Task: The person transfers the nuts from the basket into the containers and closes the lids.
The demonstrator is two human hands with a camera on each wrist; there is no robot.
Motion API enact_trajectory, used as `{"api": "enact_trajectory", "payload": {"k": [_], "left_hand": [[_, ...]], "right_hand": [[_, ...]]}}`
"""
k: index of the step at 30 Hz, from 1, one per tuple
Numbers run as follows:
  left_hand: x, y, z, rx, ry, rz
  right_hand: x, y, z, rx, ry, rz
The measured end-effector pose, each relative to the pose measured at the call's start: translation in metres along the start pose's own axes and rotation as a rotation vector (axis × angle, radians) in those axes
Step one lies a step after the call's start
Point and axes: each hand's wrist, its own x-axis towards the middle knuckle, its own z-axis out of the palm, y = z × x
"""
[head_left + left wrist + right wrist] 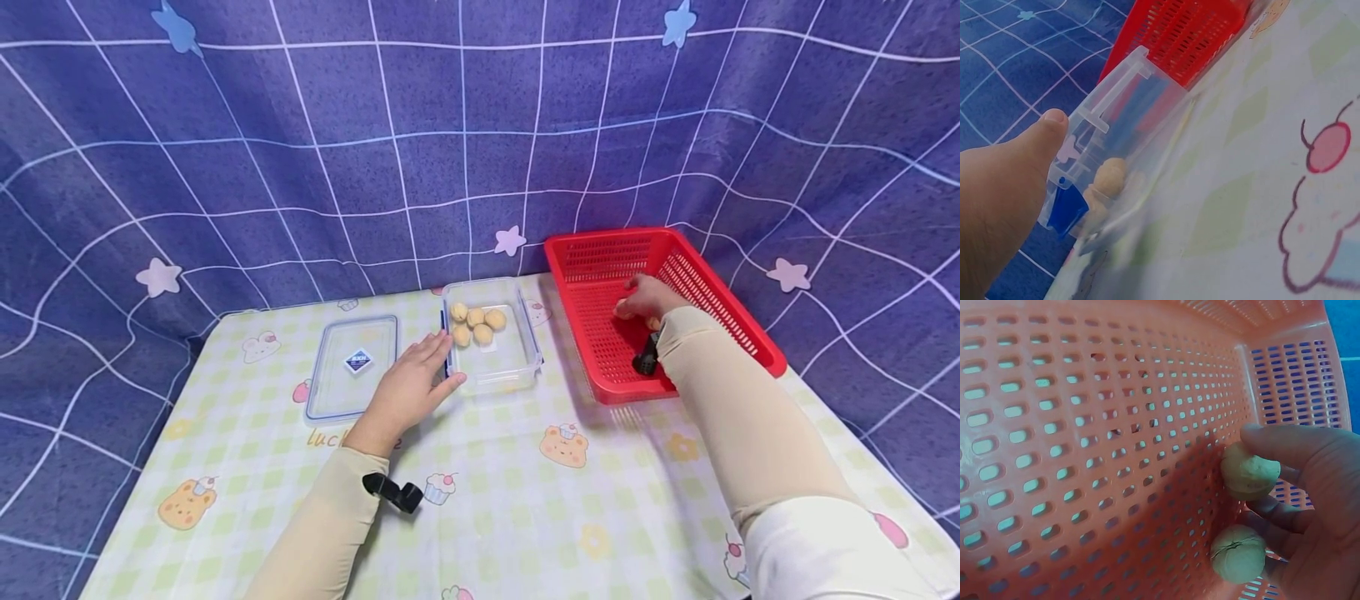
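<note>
My left hand (pixel 408 383) rests with its fingers straight at the left wall of a clear plastic container (pixel 513 379) with blue clips. Several walnuts (pixel 483 334) lie together in the container's left half. In the left wrist view, the thumb (pixel 1054 119) is extended alongside the container wall. Inside the red basket (pixel 558 258), my right hand (pixel 656 298) pinches a walnut (pixel 1249 475) between thumb and fingers, low over the perforated bottom. A second walnut (pixel 1238 555) lies beside those fingers, partly overlapped by the hand.
Left of the container lies its clear lid (pixel 337 392), flat on the table, with a blue-and-white label. A checked tablecloth (pixel 510 517) with cartoon prints covers the table. Behind hangs a blue curtain (pixel 420 167), close to the basket's back rim.
</note>
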Motion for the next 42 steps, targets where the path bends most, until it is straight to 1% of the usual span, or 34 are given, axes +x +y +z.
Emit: {"api": "enact_trajectory", "payload": {"k": [9, 12, 17, 20, 25, 32, 37, 42], "left_hand": [[0.0, 0.0, 0.0, 0.105, 0.012, 0.0], [0.0, 0.0, 0.001, 0.116, 0.006, -0.01], [0.001, 0.001, 0.002, 0.105, -0.008, -0.025], [0.001, 0.001, 0.002, 0.09, -0.014, -0.024], [0.001, 0.001, 0.002, 0.068, -0.02, -0.014], [0.001, 0.002, 0.003, 0.065, -0.02, -0.004], [0.0, 0.002, 0.0, 0.054, -0.013, -0.003], [0.001, 0.002, 0.0, 0.047, -0.018, -0.003]], "right_hand": [[0.01, 0.009, -0.001, -0.177, 0.018, -0.052], [0.011, 0.009, -0.001, -0.185, 0.017, -0.054], [0.007, 0.005, -0.002, -0.141, 0.014, -0.038], [0.005, 0.0, -0.004, -0.158, 0.054, -0.048], [0.004, -0.009, -0.005, -0.248, 0.151, -0.131], [0.0, -0.021, -0.009, -0.319, 0.221, -0.181], [-0.002, -0.031, -0.012, -0.309, 0.263, -0.218], [-0.003, -0.043, -0.013, -0.287, 0.287, -0.227]]}}
